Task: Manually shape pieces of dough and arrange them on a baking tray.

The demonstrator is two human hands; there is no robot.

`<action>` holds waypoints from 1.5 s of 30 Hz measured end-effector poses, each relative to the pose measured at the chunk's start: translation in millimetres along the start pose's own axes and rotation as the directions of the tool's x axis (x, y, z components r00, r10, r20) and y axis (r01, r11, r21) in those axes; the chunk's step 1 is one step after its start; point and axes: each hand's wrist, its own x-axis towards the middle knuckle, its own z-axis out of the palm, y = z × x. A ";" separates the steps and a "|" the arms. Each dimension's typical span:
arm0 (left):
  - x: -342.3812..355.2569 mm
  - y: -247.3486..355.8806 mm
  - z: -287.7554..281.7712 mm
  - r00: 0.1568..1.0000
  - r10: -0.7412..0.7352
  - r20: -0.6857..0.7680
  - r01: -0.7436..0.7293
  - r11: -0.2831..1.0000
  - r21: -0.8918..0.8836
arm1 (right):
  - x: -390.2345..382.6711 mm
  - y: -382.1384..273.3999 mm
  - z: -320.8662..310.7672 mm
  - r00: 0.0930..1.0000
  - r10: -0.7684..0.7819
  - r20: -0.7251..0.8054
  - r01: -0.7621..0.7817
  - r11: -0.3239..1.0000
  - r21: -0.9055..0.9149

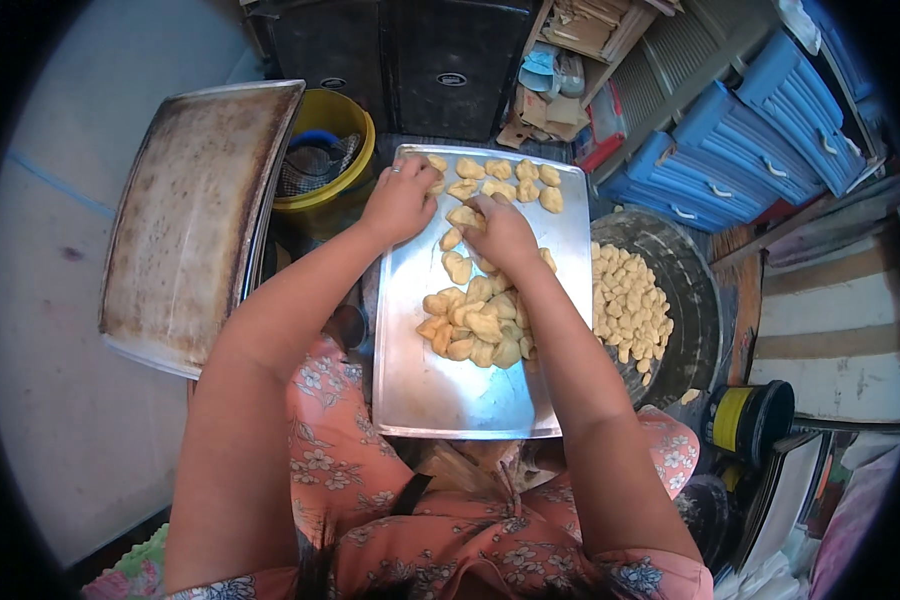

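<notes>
A shiny metal baking tray rests across my lap. Pale yellow dough pieces stand in rows at its far end, and a heap of dough pieces lies in the middle. At the far left corner my left hand has its fingers curled over a dough piece, mostly hidden under them. My right hand is just to the right and a little nearer, its thumb and fingers closed on another dough piece. A few loose dough pieces lie between the hands and the heap.
A large dark round basin right of the tray holds many more dough pieces. Browned baking trays lean at the left, next to a yellow bucket. Blue drawers stand far right, black cabinets at the back. A black tub sits at right.
</notes>
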 end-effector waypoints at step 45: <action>4.3 52.8 12.2 0.943 0.211 0.256 -0.210 0.977 -0.032 | -39.3 52.1 -66.0 0.981 0.180 -0.067 -0.185 0.978 -0.094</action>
